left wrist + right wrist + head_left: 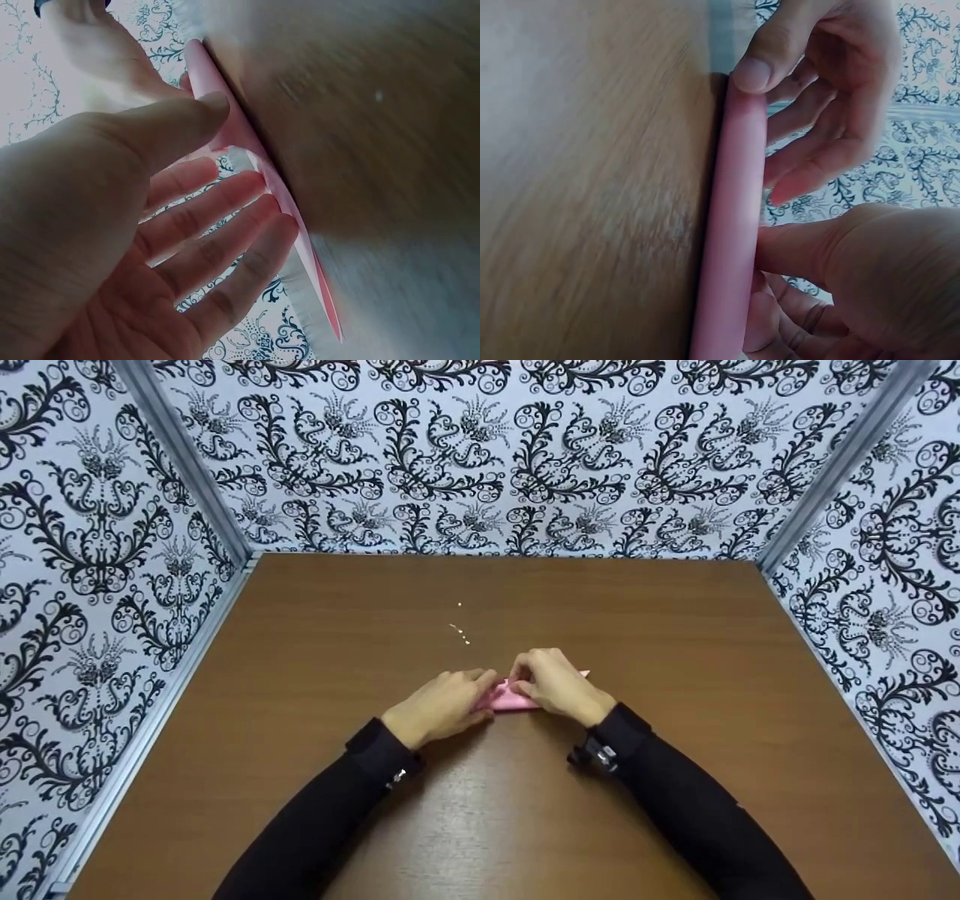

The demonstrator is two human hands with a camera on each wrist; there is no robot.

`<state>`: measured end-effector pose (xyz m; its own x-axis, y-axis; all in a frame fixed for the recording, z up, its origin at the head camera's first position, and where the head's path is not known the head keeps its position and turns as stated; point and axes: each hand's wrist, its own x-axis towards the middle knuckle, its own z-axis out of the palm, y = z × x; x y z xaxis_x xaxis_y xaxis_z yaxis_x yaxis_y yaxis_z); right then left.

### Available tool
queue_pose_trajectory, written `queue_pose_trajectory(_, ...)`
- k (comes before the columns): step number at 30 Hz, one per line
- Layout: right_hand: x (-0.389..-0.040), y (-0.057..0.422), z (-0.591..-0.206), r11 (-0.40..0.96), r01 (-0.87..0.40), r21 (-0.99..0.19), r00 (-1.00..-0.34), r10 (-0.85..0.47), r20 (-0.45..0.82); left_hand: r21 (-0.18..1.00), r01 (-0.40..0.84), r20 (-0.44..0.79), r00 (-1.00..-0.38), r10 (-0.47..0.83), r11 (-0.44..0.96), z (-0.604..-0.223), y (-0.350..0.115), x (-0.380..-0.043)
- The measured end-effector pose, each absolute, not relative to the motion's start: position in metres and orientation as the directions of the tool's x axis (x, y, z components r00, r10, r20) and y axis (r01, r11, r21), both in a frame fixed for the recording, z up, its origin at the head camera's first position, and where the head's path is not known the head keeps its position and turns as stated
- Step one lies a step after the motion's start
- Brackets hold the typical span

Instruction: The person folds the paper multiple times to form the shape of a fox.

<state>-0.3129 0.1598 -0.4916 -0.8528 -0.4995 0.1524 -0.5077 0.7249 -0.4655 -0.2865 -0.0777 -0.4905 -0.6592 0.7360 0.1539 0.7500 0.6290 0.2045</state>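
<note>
A folded sheet of pink paper (514, 702) lies low on the table between the two hands, its near edge rounded into a fold (735, 210). At its left end my left hand (446, 705) holds it, thumb on the near side and fingers spread along the far side in the left wrist view. My right hand (559, 690) pinches the paper's upper edge right of the middle, with thumb and fingertips together in the right wrist view. A pale pointed tip of the paper (585, 673) sticks out beyond the right hand.
Several tiny white specks (460, 631) lie on the brown wooden table (360, 615) beyond the hands. Walls with black scroll patterns (450, 450) enclose the back and sides, with metal posts (187, 457) at the corners. Dark bands sit on both wrists.
</note>
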Motion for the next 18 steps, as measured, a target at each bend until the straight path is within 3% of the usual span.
queue_pose_trajectory(8, -0.3243, 0.1553, -0.4984, 0.733, -0.503, -0.457, -0.855, -0.498, 0.144, 0.157, 0.780, 0.171, -0.625, 0.762, 0.605, -0.4908, -0.0766, -0.2838)
queue_pose_trajectory(18, -0.3217, 0.1548, -0.4953, 0.728, -0.501, -0.469, -0.856, -0.495, 0.145, 0.167, 0.779, 0.202, -0.627, 0.753, 0.604, -0.4907, -0.0774, -0.2834)
